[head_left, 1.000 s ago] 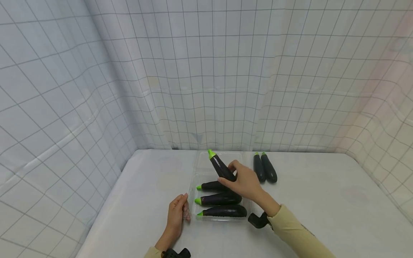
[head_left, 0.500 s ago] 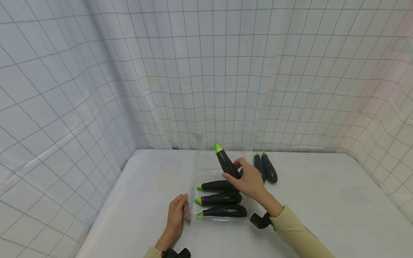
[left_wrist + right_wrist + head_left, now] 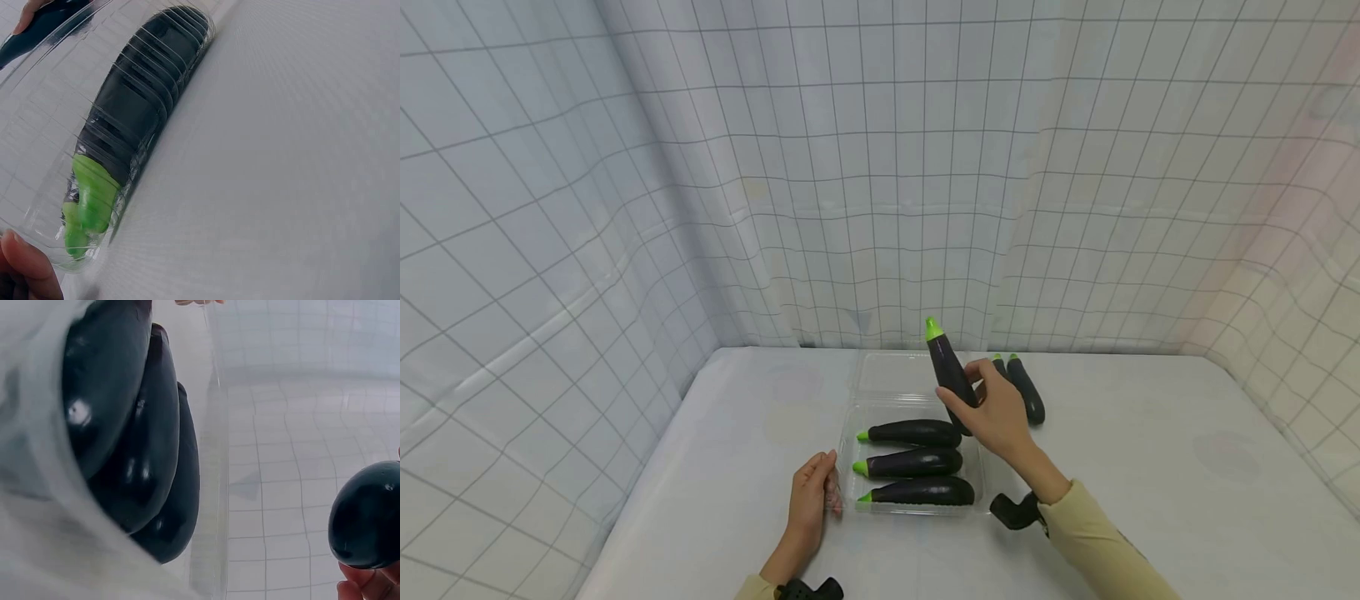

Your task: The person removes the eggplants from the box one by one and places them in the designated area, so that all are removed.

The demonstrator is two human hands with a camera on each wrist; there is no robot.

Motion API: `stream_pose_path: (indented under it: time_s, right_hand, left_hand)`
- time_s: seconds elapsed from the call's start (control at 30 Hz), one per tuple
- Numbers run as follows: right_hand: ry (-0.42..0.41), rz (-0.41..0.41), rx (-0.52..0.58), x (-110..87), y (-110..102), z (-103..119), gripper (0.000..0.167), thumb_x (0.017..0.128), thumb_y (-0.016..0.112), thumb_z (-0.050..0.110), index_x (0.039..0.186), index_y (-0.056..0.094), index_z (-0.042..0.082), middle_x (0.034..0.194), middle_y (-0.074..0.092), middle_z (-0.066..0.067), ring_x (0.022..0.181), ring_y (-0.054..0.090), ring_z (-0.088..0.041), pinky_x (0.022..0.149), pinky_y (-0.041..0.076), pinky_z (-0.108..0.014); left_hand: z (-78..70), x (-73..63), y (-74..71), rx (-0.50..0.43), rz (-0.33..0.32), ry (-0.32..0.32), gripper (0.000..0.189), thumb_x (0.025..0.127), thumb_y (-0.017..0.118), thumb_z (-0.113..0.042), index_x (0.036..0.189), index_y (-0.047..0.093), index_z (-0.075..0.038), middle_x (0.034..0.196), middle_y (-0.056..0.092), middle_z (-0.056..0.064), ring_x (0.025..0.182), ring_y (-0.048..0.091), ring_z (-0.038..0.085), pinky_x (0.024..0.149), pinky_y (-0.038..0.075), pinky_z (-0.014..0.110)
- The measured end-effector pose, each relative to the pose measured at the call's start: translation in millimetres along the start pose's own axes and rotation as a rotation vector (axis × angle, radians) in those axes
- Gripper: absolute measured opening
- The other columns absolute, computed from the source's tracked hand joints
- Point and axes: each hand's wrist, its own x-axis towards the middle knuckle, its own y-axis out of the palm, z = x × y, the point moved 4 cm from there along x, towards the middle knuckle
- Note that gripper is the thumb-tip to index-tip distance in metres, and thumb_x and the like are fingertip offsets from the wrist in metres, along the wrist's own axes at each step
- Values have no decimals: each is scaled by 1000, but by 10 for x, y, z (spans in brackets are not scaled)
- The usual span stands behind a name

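White grid-patterned curtains (image 3: 880, 167) back a white table (image 3: 1120, 467). We list: one eggplant (image 3: 952, 372), green cap up, tilted above the clamshell container (image 3: 974, 465), between the right hand's (image 3: 992, 414) thumb and curled fingers; three eggplants (image 3: 913, 462) lying inside; two more (image 3: 1026, 390) just beyond that hand; left hand (image 3: 808, 496), fingers curled, gripping the container's left edge. We judge the step a mid-air transfer; next calls for a firm pinch and clearance over the wall.

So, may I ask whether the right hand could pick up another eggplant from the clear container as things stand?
Probably not: the right hand grips an eggplant, though the clear container is open on top, leaving the way free.
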Motion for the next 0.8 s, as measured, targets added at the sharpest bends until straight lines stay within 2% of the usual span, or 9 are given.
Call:
stream_pose_path:
  time_s: [0.2,0.3,0.57,0.8]
  right_hand:
    - [19,-55,17,-14,-64,-97,41,80,76,36,104,57,9,86,61,-1,58,52,-11,52,43,-29]
    - [25,-73,26,-31,-96,-139,40,79,77,34,103,57,9,83,61,0,60,52,-11,53,44,-30]
    - [47,-128,6,-77,-206,-264,38,80,76,31,104,58,6,78,60,-1,64,53,-13,57,45,-31]
    - [69,-184,-31,-84,-314,-422,39,81,76,29,105,57,5,80,60,-4,61,46,-14,55,37,-29]
  left_hand:
    - [15,6,-6,-7,2,-4,45,103,41,-16,79,26,19,54,36,-1,41,37,8,41,39,21]
    - [84,40,-38,-11,-6,-13,46,103,42,-17,79,26,19,54,36,-1,41,37,9,40,39,21]
    - [-2,-7,-4,-2,-7,-11,45,103,42,-16,80,26,19,54,36,-1,42,38,9,41,39,21]
    - [146,77,-58,-22,-13,-26,46,103,43,-17,80,27,19,54,36,0,41,38,10,40,38,22]
